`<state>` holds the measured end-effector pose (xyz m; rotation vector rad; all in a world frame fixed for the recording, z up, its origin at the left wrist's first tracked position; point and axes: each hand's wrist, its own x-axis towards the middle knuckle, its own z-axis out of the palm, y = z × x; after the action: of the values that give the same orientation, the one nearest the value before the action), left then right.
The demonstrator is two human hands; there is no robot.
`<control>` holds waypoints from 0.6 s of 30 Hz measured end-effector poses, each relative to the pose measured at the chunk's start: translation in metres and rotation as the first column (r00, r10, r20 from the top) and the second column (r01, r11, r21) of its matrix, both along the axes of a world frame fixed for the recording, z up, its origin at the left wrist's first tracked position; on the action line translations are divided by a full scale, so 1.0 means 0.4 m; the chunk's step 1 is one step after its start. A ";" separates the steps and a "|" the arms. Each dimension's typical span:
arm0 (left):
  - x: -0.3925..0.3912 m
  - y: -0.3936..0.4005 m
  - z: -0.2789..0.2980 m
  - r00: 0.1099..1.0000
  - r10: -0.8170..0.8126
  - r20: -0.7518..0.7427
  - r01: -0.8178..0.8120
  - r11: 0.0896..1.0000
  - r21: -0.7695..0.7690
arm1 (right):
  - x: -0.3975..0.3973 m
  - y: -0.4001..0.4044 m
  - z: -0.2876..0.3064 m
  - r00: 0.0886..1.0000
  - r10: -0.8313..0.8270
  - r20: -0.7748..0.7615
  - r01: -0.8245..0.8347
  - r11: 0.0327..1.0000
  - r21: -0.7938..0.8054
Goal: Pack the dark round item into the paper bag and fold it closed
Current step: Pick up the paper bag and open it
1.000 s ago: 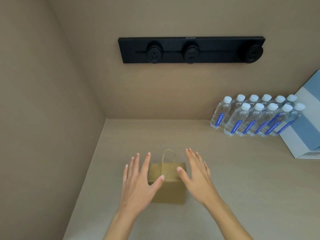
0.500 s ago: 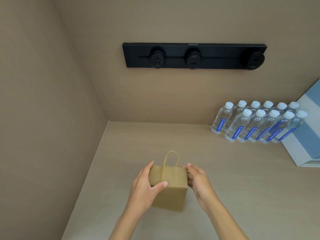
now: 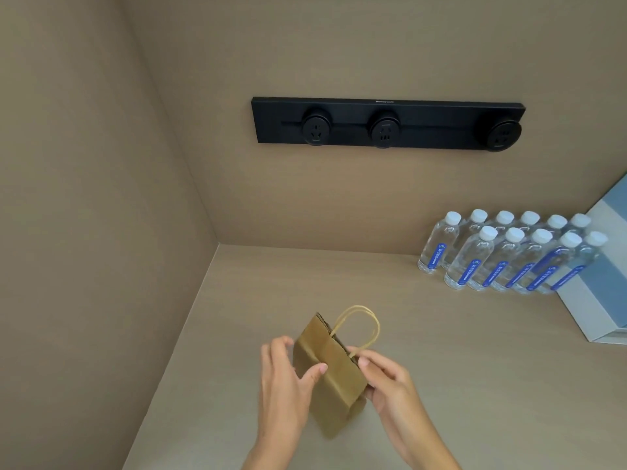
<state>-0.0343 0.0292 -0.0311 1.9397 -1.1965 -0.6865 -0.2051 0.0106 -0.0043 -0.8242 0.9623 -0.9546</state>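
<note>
Progress: the small brown paper bag (image 3: 330,374) is lying tilted in both hands, its top looking folded over into a flap; judged from this, packing is probably finished and the closing fold is being made or tidied.
Dark round item: it is not showing anywhere; whether it is sitting inside the bag cannot be told.
Remaining: pressing the fold flat and setting the bag down, as far as can be judged.
Bag position: it is hovering over the beige counter (image 3: 441,351) toward the near left part, close to the left wall and well apart from the far edge; whether its lower end is touching the surface cannot be told.
Handles: the twisted tan paper loop handles (image 3: 359,325) are sticking out past the fold toward the far edge.
Left hand (image 3: 288,378): it is cupping the bag's left side, fingers partly curled, thumb pressing across the front panel.
Right hand (image 3: 386,379): it is pinching the folded edge at the bag's right corner, thumb and fingertips closed on the paper.
Surroundings: clear plastic water bottles with white caps (image 3: 509,252) are standing along the far right edge, untouched, beside a blue-and-white box (image 3: 604,293).
</note>
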 end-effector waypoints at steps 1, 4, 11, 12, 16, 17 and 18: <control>-0.005 0.009 0.000 0.998 -0.007 -0.057 0.007 1.000 -0.003 | 0.002 0.005 -0.002 1.000 0.013 0.009 -0.013 1.000 -0.003; -0.016 0.035 0.004 0.970 -0.044 -0.239 0.044 0.999 -0.004 | 0.017 0.022 -0.003 0.997 0.061 0.057 -0.062 0.998 0.017; -0.005 0.059 0.016 0.817 -0.154 -0.556 0.199 0.980 0.022 | 0.061 0.044 -0.011 0.984 0.115 0.132 -0.124 0.991 0.056; -0.001 0.060 0.015 0.808 -0.170 -0.564 0.219 0.975 0.021 | 0.064 0.046 -0.013 0.984 0.119 0.130 -0.127 0.990 0.057; 0.013 0.060 0.022 0.753 -0.211 -0.623 0.269 0.963 -0.002 | 0.073 0.050 -0.010 0.982 0.125 0.138 -0.135 0.989 0.064; 0.014 0.060 0.023 0.734 -0.214 -0.644 0.276 0.961 -0.005 | 0.076 0.051 -0.009 0.982 0.127 0.143 -0.137 0.988 0.066; 0.016 0.060 0.024 0.715 -0.211 -0.667 0.280 0.960 -0.004 | 0.078 0.053 -0.009 0.980 0.127 0.151 -0.139 0.988 0.070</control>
<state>-0.0279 0.0532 -0.0216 1.3954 -0.9645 -1.4605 -0.1739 0.0319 -0.0077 -0.7311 0.8040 -0.8433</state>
